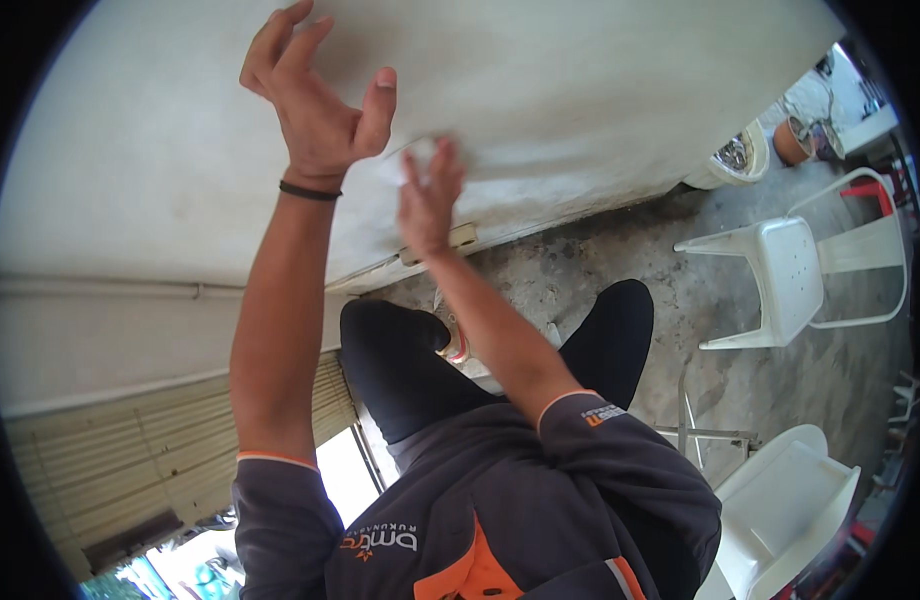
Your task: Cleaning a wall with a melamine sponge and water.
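Two bare hands are reaching toward a white wall (600,80): the left hand (325,115), black band (310,191) at its wrist, is spreading its thumb from half-curled fingers. The right hand (430,198), blurred, is showing lower and to the right, a pale item (392,166) appearing beside its fingers; whether they are pinching it, I cannot tell.

This looks like a worn, partly open-air room or covered patio, though its exact use is hard to tell: a scuffed white wall (600,90) meets a stained, bare concrete floor (590,250), a slatted roll-up blind (195,425) hangs beside bright daylight, and a white metal chair (790,270), a white plastic chair (785,505) and a white bin (737,158) stand about.
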Demonstrator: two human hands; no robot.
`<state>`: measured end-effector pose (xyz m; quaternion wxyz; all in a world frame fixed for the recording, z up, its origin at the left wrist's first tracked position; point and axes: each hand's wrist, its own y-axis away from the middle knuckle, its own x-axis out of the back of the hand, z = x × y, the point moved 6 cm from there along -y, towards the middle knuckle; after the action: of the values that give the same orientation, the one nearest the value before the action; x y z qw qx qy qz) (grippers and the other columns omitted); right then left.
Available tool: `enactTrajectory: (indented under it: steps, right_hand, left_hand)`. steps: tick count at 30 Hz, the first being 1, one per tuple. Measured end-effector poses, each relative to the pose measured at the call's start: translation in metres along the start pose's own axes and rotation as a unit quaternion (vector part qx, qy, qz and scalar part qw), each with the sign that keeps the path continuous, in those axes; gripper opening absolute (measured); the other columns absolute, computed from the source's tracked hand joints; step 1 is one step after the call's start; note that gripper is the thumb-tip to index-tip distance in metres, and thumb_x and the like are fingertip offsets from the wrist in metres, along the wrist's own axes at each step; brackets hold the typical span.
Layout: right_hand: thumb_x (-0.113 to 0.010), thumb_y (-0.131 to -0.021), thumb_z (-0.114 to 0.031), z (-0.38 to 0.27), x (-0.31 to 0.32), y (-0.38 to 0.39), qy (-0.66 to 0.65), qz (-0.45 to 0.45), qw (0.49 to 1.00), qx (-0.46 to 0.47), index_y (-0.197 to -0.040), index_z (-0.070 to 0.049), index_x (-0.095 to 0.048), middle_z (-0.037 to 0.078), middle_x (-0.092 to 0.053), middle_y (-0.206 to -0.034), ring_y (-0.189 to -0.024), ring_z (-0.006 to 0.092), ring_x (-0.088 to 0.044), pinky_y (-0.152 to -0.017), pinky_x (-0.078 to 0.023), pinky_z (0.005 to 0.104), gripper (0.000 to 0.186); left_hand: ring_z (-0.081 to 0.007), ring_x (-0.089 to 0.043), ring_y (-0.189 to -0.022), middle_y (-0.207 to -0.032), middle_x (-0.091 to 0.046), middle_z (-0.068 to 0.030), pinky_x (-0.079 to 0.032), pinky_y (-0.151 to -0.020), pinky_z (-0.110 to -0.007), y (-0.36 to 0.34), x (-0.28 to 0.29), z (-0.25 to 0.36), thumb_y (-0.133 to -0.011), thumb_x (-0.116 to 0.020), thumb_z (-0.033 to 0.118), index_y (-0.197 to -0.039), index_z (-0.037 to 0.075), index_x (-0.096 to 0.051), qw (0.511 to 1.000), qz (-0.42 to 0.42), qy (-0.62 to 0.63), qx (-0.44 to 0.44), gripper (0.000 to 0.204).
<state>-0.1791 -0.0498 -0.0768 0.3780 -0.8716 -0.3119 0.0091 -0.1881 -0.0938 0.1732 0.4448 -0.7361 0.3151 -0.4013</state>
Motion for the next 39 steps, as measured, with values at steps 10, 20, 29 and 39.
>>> enactTrajectory:
  steps: [10, 20, 29, 39]
  right_hand:
    - [-0.045, -0.098, -0.032, 0.024, 0.205, -0.237, 0.081, 0.257, 0.961, 0.056, -0.147, 0.007, -0.017, 0.036, -0.01, -0.15, -0.144, 0.043, -0.008, -0.116, -0.015, 0.0445, 0.068]
    - [-0.054, -0.088, -0.017, -0.175, -0.098, 0.002, 0.126, -0.103, 0.889, 0.428, -0.135, -0.022, -0.051, 0.013, -0.038, -0.148, -0.14, 0.0275, -0.03, -0.109, -0.008, 0.0584, 0.048]
    - [-0.054, -0.093, -0.022, -0.174, -0.038, -0.076, 0.076, 0.079, 0.911, 0.398, -0.141, -0.018, -0.046, 0.028, -0.034, -0.146, -0.136, 0.041, -0.033, -0.109, -0.013, 0.0586, 0.048]
    - [-0.038, -0.1, -0.039, -0.203, 0.004, -0.159, 0.081, 0.243, 0.946, 0.198, -0.142, -0.009, -0.042, 0.028, -0.024, -0.15, -0.137, 0.0431, -0.028, -0.106, -0.016, 0.0606, 0.052]
  left_hand:
    - [-0.0285, -0.051, -0.104, -0.104, -0.056, -0.0153, -0.036, -0.096, -0.04, 0.278, 0.218, 0.043, -0.084, -0.059, 0.004, -0.105, -0.002, -0.052, 0.782, 0.039, -0.124, 0.61, 0.022]
    - [-0.0382, -0.045, -0.115, -0.12, -0.051, -0.0189, -0.033, -0.1, -0.047, 0.312, 0.181, 0.167, -0.075, -0.065, 0.015, -0.117, -0.001, -0.047, 0.722, -0.291, -0.095, 0.62, 0.048]
    - [-0.0371, -0.045, -0.116, -0.12, -0.051, -0.0183, -0.034, -0.1, -0.046, 0.344, 0.22, 0.169, -0.074, -0.065, 0.019, -0.118, -0.001, -0.047, 0.689, -0.241, -0.178, 0.66, 0.052]
    - [-0.0368, -0.044, -0.117, -0.121, -0.05, -0.0183, -0.032, -0.1, -0.047, 0.349, 0.222, 0.165, -0.075, -0.064, 0.022, -0.119, -0.001, -0.047, 0.688, -0.232, -0.164, 0.668, 0.052]
